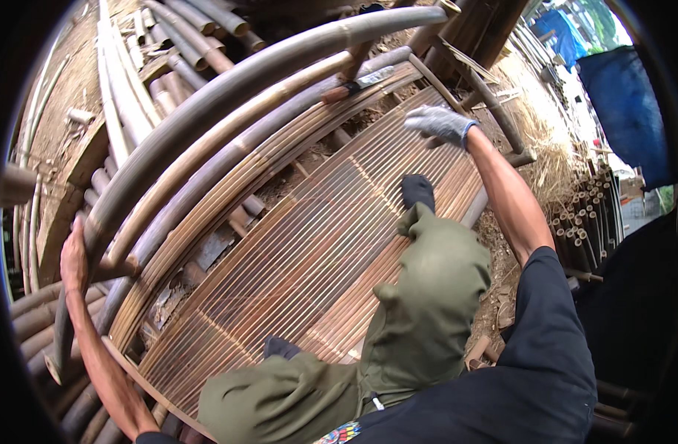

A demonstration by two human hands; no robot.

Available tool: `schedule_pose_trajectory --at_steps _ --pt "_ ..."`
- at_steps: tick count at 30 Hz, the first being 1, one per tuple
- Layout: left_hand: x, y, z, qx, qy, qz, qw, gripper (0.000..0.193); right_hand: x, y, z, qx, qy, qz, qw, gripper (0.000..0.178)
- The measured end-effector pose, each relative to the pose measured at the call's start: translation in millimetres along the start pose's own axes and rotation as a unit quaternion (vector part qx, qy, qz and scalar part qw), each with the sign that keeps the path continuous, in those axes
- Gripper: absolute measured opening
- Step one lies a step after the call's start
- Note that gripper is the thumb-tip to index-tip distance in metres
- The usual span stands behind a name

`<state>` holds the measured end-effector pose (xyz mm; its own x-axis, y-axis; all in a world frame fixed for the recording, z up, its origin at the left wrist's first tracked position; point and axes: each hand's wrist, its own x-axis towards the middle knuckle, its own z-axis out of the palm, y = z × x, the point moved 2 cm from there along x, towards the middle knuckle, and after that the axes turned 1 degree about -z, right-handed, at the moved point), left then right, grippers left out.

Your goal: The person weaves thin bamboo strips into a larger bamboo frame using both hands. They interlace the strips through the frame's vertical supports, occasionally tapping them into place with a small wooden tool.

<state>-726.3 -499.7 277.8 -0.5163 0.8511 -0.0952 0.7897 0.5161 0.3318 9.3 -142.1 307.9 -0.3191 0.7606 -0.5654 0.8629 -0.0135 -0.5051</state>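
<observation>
My bare left hand (74, 257) grips the thick grey bamboo pole (228, 100) near its lower left end. This pole forms the curved top rail of a bamboo bench. My right hand (439, 126), in a grey knit glove, is held over the far right end of the slatted bamboo seat (309, 244). Its fingers are stretched out with nothing visible in them. Just left of the glove, a broad-bladed knife (357, 83) with a brown handle lies on the bundled strips behind the seat. I sit on the slats, knees bent, in green trousers.
Cut bamboo poles (191, 37) are piled beyond the bench at upper left. More stacked poles (587, 214) show their ends at right, near a blue tarp (624, 111) and dry straw (542, 140). A lighter bamboo rail (206, 159) runs below the top rail.
</observation>
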Motion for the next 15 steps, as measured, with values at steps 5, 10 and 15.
schedule_pose_trajectory --at_steps 5,10,15 --pt "-11 -36 -8 -0.105 0.000 -0.052 0.993 0.061 46 145 -119 -0.358 0.200 0.044 0.911 0.040" --pt "-17 -28 -27 -0.058 -0.023 -0.163 0.985 0.056 76 224 -139 -0.328 0.166 0.050 0.929 0.047" --pt "-7 31 -36 0.170 0.080 -0.201 0.961 0.043 160 255 -99 -0.295 0.141 -0.085 0.941 0.060"
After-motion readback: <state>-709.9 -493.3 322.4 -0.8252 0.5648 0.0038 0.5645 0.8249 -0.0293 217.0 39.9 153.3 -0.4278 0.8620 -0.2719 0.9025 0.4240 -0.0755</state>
